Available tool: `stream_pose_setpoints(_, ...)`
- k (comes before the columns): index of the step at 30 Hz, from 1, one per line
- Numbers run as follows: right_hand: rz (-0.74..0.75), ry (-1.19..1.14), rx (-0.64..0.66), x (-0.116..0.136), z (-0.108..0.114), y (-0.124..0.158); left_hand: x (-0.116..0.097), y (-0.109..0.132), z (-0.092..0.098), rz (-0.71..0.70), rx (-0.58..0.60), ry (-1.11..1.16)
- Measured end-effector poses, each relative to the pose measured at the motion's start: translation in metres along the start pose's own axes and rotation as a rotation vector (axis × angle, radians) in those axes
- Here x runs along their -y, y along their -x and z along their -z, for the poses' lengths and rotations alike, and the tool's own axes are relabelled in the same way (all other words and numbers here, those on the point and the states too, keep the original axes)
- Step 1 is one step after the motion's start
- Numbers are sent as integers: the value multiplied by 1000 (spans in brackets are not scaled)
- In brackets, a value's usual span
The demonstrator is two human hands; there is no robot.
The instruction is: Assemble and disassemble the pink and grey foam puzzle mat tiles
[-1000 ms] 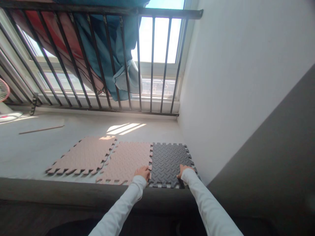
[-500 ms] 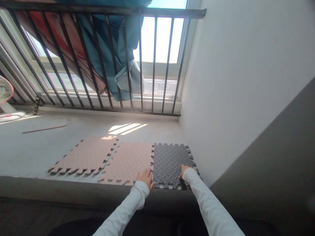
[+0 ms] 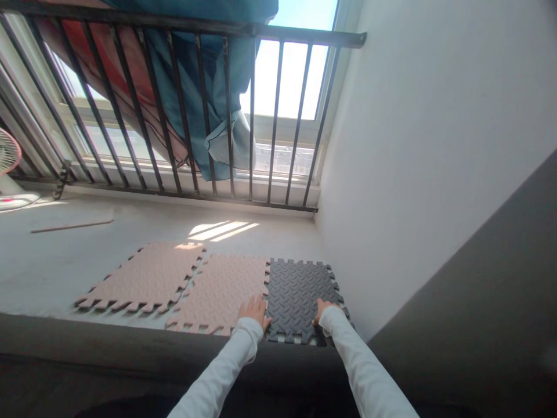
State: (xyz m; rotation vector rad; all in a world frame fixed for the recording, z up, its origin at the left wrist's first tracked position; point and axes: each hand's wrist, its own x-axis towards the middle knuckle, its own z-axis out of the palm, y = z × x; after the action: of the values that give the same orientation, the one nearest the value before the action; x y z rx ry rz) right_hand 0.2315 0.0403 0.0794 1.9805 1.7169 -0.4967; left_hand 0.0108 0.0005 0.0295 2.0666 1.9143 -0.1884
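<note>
My left hand (image 3: 253, 310) lies flat with fingers spread on the middle pink foam mat (image 3: 221, 287), its thumb by the seam with the black foam mat (image 3: 296, 290). Thumb and index finger of my right hand (image 3: 324, 312) are apart and touch the black mat near its front right part; the other fingers are mostly hidden. Both mats have a raised tread pattern and toothed edges, and they meet side by side. Another pink foam mat (image 3: 143, 276) lies to the left, separated from the middle one by a narrow gap.
The mats lie on a pale raised ledge (image 3: 39, 273) with a front drop. A white wall (image 3: 426, 133) rises at right. Behind stands a black metal railing (image 3: 191, 116) with a blue and red cloth (image 3: 174, 75) behind its bars. A thin stick (image 3: 72, 226) and a fan (image 3: 8, 157) are at left.
The view has shifted slightly, so the mats appear a little lower and further left. Both hands stay on the mats in nearly the same places.
</note>
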Motion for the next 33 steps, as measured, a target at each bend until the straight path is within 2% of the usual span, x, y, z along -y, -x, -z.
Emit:
stream_pose_setpoints(4,-9,-11,15,1,1,-3,0,1,2,0,1,-17)
stream_pose_setpoints(8,-17,-11,18,1,1,-2,-1,-3,13,-36,-66,-31)
stream_pose_setpoints(11,-19,-15,4,0,0,1,-3,-11,19,3,-121,-42)
stream_pose_setpoints(16,-14,-19,-32,-1,-3,1,-7,-24,13,59,-152,-63)
stream_pose_setpoints(22,-21,-33,-5,1,-2,-2,-10,-32,10,64,-173,-78)
stream_pose_setpoints(28,-24,-38,-16,1,-2,-1,-8,-54,22,38,-95,-19)
stream_pose_setpoints(33,-16,-37,-29,1,-2,1,-7,-69,21,41,9,-23)
